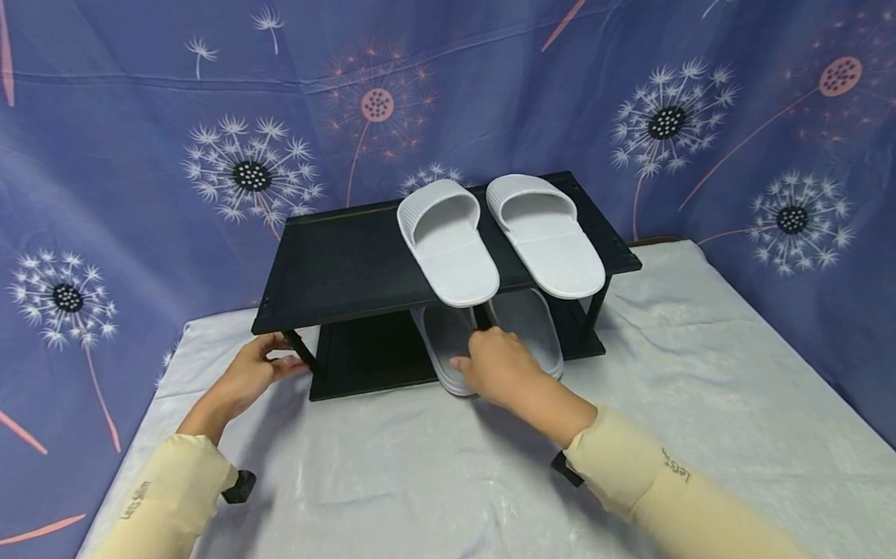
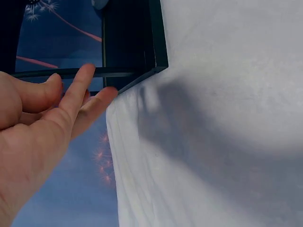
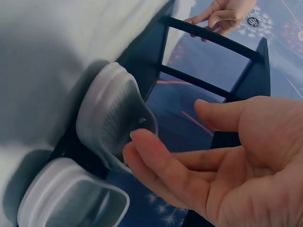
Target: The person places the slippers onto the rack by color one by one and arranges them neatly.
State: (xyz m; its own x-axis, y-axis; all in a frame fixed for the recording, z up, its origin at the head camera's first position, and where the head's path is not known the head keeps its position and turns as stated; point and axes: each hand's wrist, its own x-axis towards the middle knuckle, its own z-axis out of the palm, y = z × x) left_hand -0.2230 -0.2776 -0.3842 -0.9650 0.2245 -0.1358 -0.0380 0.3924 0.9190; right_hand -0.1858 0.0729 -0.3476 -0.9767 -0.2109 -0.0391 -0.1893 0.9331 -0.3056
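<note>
A black two-tier shoe rack [image 1: 344, 258] stands on the cloth-covered table. Two white slippers, one left [image 1: 459, 267] and one right [image 1: 565, 260], lie side by side on its top shelf. Another pair, greyish in the shade, sits on the lower shelf; its left slipper [image 3: 113, 113] and right slipper [image 3: 52, 189] show in the right wrist view. My right hand [image 1: 500, 365] is in front of that pair, thumb and fingers apart with nothing between them. At the rack's left end, my left hand [image 1: 256, 375] has loosely extended fingers at a support post [image 2: 113, 72]; firm contact cannot be judged.
Whitish cloth [image 1: 378, 493] covers the table. Behind it hangs a blue dandelion-patterned curtain [image 1: 457, 80], close to the rack's back edge. Black wrist devices, left [image 1: 239, 487] and right [image 1: 567, 468], stick out below the beige sleeves.
</note>
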